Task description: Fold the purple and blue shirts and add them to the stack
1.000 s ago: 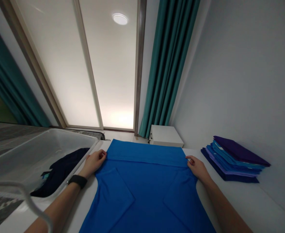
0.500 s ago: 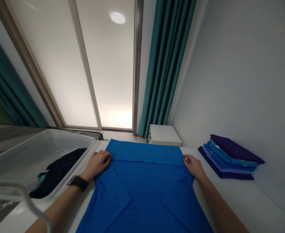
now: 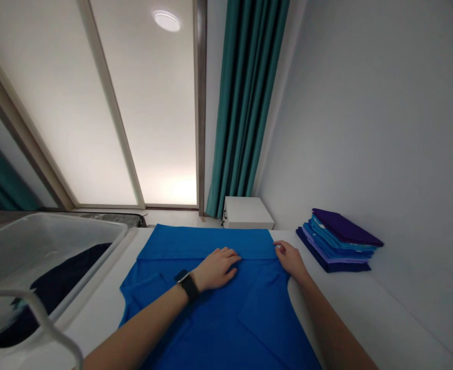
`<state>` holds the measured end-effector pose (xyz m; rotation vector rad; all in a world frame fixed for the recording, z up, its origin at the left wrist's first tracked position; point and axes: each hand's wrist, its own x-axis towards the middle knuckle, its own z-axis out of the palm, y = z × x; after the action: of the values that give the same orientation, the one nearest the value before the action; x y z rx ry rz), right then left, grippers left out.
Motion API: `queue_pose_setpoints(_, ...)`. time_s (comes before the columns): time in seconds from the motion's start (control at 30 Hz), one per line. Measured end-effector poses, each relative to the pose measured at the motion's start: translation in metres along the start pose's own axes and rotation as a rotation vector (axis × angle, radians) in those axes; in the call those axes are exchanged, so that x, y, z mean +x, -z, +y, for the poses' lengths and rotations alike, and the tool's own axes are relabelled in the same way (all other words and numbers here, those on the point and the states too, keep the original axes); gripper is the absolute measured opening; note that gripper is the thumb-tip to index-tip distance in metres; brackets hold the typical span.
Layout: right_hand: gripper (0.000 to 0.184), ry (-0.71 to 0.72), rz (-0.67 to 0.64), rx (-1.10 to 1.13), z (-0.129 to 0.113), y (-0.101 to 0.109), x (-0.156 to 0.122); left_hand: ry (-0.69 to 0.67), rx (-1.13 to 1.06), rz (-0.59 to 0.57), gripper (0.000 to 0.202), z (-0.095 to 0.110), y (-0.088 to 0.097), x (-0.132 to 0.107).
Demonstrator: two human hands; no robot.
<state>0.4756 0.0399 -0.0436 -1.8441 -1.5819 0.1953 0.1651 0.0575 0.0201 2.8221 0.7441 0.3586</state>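
A blue shirt (image 3: pixel 226 308) lies spread on the white table, its far edge turned over in a straight band (image 3: pixel 211 244). My left hand (image 3: pixel 215 270), with a black watch (image 3: pixel 188 286) at the wrist, rests palm down near the middle of the shirt. Its fingers are stretched out by the lower edge of the band and hold nothing. At the band's right end, my right hand (image 3: pixel 291 261) pinches the shirt's edge between thumb and fingers. The near part of the shirt runs out of view.
To the right, a stack of folded clothes (image 3: pixel 336 244) in purple and blues stands by the wall. A white plastic tub (image 3: pixel 113 234) with dark clothing (image 3: pixel 72 272) inside sits left. A grey curved bar (image 3: pixel 37 308) crosses the lower left. Beyond the table stands a white cabinet (image 3: pixel 247 211).
My left hand has let go of the band's left end and moved right to the shirt's middle. My right hand stays at the right end. The view has turned slightly right.
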Motion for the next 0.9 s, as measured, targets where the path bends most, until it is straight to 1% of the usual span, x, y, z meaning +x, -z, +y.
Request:
queue_pose_setpoints(0.07,0.033,-0.026,0.013,0.043,0.000,0.001,-0.001,-0.045,0.007,-0.002,0.036,0.012,-0.014,0.025)
queue_pose_setpoints(0.17,0.038,-0.055,0.040,0.103,0.000,0.003,-0.002,-0.057,0.016,0.020,0.037,0.026,-0.031,0.057)
queue_pose_setpoints(0.27,0.037,-0.063,0.056,0.149,0.001,0.003,-0.001,-0.056,0.014,0.057,0.041,0.035,-0.046,0.081)
queue_pose_setpoints(0.33,0.035,-0.063,0.063,0.175,0.002,0.003,0.000,-0.046,-0.002,0.077,0.043,0.039,-0.055,0.092)
queue_pose_setpoints(0.4,0.035,-0.064,0.070,0.196,0.004,0.002,0.001,-0.030,-0.020,0.088,0.045,0.041,-0.065,0.097)
queue_pose_setpoints(0.5,0.036,-0.067,0.071,0.209,0.007,0.002,0.002,-0.031,-0.017,0.103,0.046,0.043,-0.076,0.098)
queue_pose_setpoints(0.57,0.036,-0.073,0.063,0.199,0.009,0.000,0.003,-0.037,-0.005,0.114,0.047,0.043,-0.080,0.096)
queue_pose_setpoints(0.67,0.037,-0.087,0.044,0.163,0.011,-0.003,0.008,-0.028,-0.003,0.113,0.048,0.043,-0.082,0.095)
queue_pose_setpoints(0.77,0.038,-0.105,0.014,0.104,0.013,-0.006,0.022,-0.024,-0.009,0.108,0.048,0.043,-0.080,0.095)
queue_pose_setpoints(0.9,0.035,-0.124,-0.038,-0.019,0.012,-0.011,0.055,-0.017,-0.023,0.110,0.048,0.044,-0.079,0.095)
